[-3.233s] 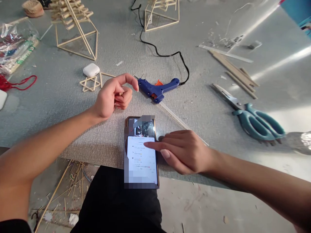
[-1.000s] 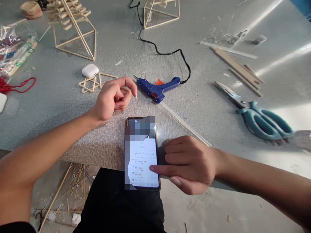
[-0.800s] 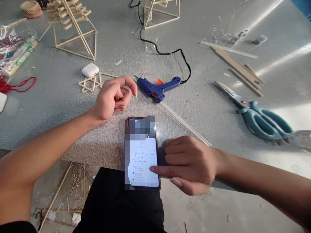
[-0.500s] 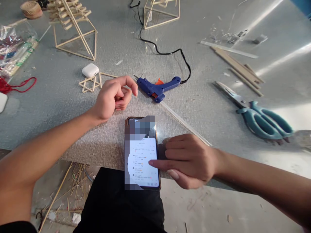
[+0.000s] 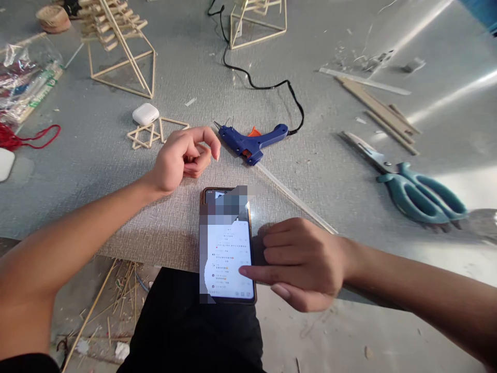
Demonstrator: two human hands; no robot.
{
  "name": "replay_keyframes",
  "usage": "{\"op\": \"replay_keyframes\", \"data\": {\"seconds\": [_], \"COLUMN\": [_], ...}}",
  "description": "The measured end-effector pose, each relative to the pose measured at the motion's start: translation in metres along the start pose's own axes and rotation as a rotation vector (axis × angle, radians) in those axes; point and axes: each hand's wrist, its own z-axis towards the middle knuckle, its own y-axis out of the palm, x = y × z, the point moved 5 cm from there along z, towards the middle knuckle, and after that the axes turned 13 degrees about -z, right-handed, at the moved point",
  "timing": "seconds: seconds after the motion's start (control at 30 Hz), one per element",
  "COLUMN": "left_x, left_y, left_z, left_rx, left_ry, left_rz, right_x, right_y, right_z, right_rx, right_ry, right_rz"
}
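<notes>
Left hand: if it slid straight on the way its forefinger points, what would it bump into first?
Most likely the blue glue gun: the left hand points its curled forefinger right toward the gun's nozzle, with only bare mat between. Depth is hard to judge.

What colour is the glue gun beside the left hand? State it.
Blue, with an orange trigger: the glue gun shows clearly in the head view.

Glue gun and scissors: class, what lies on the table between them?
Head view: only a thin clear stick near the glue gun; otherwise bare table up to the scissors.
</notes>
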Motion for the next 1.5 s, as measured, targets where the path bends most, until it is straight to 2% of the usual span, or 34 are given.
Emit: {"op": "replay_keyframes", "data": {"seconds": [0.4, 0.53, 0.63, 0.87, 1.33, 1.43, 1.5], "left_x": [-0.002, -0.001, -0.001, 0.001, 0.001, 0.002, 0.004], "left_y": [0.0, 0.002, 0.001, 0.0, 0.002, 0.002, 0.002], "left_z": [-0.001, 0.0, 0.0, 0.0, 0.0, 0.0, 0.0], "left_rx": [0.017, -0.015, 0.006, -0.033, -0.016, -0.021, -0.012], "left_ry": [-0.043, -0.044, -0.052, -0.009, -0.029, -0.003, 0.021], "left_rz": [0.013, -0.024, -0.011, -0.039, -0.034, -0.038, -0.025], "right_x": [-0.001, -0.006, -0.009, -0.011, -0.013, -0.013, -0.01], "right_y": [0.001, -0.001, -0.001, -0.001, -0.001, -0.002, -0.003], "right_z": [-0.001, 0.001, 0.002, 0.001, 0.0, 0.0, 0.0], "right_rx": [-0.004, 0.019, 0.021, 0.014, 0.005, 0.007, 0.006], "right_ry": [-0.025, -0.064, -0.088, -0.101, -0.127, -0.113, -0.045], "right_rz": [-0.002, 0.018, 0.004, 0.01, -0.004, -0.049, -0.141]}}
